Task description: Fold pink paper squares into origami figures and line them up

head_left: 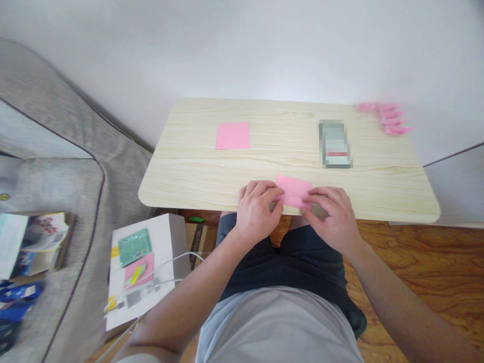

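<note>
A creased sheet of pink paper (294, 190) is at the front edge of the table, between my two hands. My left hand (260, 205) pinches its left edge with thumb and forefinger. On the opposite side, my right hand (333, 214) grips the right edge, thumb near the lower corner. The paper's lower part looks folded over. Farther back on the left lies a flat square stack of pink paper (233, 136). Several folded pink paper pieces (393, 118) sit together in the far right corner, somewhat blurred.
The pale wooden table (189, 171) stands against a white wall. A phone-shaped object (335, 144), pixelated, lies right of centre. Beside the table at lower left, a white box (162, 242) carries a green packet (134, 247), pink paper and cables. A grey sofa (124, 176) stands at left.
</note>
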The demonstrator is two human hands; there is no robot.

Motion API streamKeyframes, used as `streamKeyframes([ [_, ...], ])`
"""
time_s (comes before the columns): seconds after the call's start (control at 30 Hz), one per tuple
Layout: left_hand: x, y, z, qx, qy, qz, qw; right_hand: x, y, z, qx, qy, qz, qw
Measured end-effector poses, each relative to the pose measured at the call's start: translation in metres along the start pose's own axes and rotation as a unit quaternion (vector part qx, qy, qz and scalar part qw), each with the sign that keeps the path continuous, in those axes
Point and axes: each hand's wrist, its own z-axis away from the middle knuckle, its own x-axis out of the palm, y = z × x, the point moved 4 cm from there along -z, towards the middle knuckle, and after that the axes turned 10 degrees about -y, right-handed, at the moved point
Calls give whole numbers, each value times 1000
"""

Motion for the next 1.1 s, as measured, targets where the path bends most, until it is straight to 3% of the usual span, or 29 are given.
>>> streamKeyframes([
  [0.57,1,-1,0,-24,15,-15,999,9,-22,16,-86,-36,-15,996],
  [0.77,-1,2,0,-27,-1,-27,999,5,-20,11,-69,-24,-22,997],
  [0.97,-5,5,-4,25,-41,-19,999,-4,-6,3,-35,-20,8,999],
  [1.1,-6,5,-6,27,-47,-17,998,-15,-6,0,-10,4,12,1000],
])
